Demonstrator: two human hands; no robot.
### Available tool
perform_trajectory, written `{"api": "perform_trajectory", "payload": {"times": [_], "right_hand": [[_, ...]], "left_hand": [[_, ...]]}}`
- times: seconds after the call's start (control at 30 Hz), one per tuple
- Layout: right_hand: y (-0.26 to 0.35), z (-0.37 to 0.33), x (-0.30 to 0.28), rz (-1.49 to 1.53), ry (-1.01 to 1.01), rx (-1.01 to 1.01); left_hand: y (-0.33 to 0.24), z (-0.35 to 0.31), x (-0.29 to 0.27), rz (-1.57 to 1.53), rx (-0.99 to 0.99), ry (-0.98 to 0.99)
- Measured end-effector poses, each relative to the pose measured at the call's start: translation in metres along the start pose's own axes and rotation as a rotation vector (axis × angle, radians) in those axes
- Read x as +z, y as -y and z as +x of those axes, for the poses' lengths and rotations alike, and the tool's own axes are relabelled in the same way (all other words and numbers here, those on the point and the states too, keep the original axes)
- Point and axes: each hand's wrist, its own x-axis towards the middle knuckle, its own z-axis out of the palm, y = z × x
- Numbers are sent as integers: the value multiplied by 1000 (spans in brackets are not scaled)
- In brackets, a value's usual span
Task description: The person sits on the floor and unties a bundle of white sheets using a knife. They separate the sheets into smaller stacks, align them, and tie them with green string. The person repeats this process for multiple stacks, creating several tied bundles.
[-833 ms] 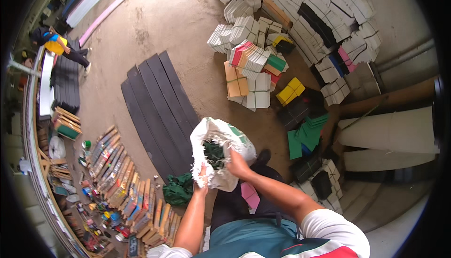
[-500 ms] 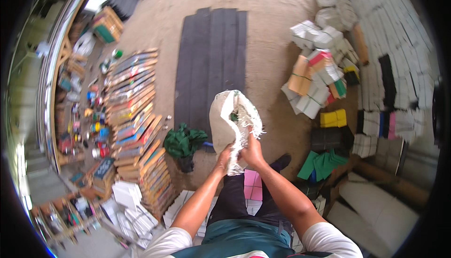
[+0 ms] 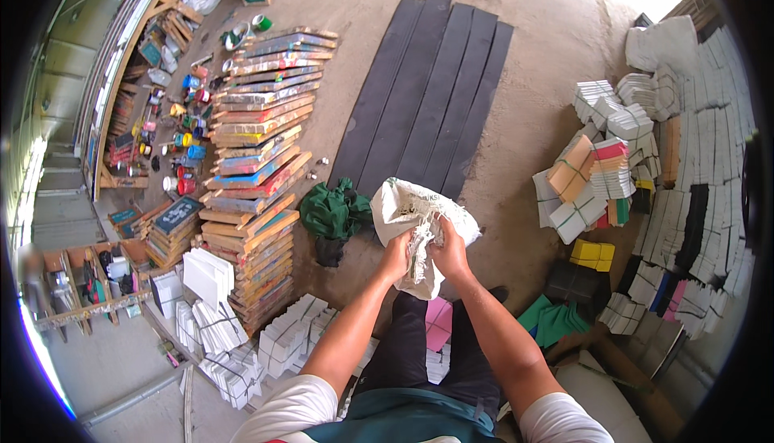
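Just above the dark trousers (image 3: 395, 338), clutching a white sack (image 3: 435, 201) by its frayed, bunched rim, with the left hand (image 3: 397, 256) clenched at its eight o'clock and the right hand (image 3: 451, 251) at four. Dark printed letters near the sack's twelve, partly lost in folds. Farther out: at twelve, long black strips (image 3: 431, 88); between nine and ten, crumpled green cloth (image 3: 332, 209); at nine, a dark board (image 3: 176, 216), pale marks too small to read.

Left head-worn fisheye, steeply downward, left hand (image 3: 395, 258) and right hand (image 3: 451, 254) near, floor (image 3: 540, 80) beyond
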Motion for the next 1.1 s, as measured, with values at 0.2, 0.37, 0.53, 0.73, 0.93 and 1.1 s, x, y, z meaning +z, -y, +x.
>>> {"api": "perform_trajectory", "payload": {"times": [0.2,0.37,0.53,0.73,0.93,1.1], "right_hand": [[16,13,20,-19,17,-26],[26,9,28,-3,62,-6],[46,-4,68,-92,229,-36],[99,-17,109,-181,391,-219],[145,-52,137,-234,656,-275],[182,-78,204,-242,757,-304]], "left_hand": [[45,-13,-19,-456,34,-108],[62,-57,-15,-319,6,-386],[82,-138,-26,-665,-348,-818],[131,-207,-19,-1298,-299,-1235],[108,-264,-15,-1458,30,-1475],[85,-331,-66,-1620,150,-1696]]}}
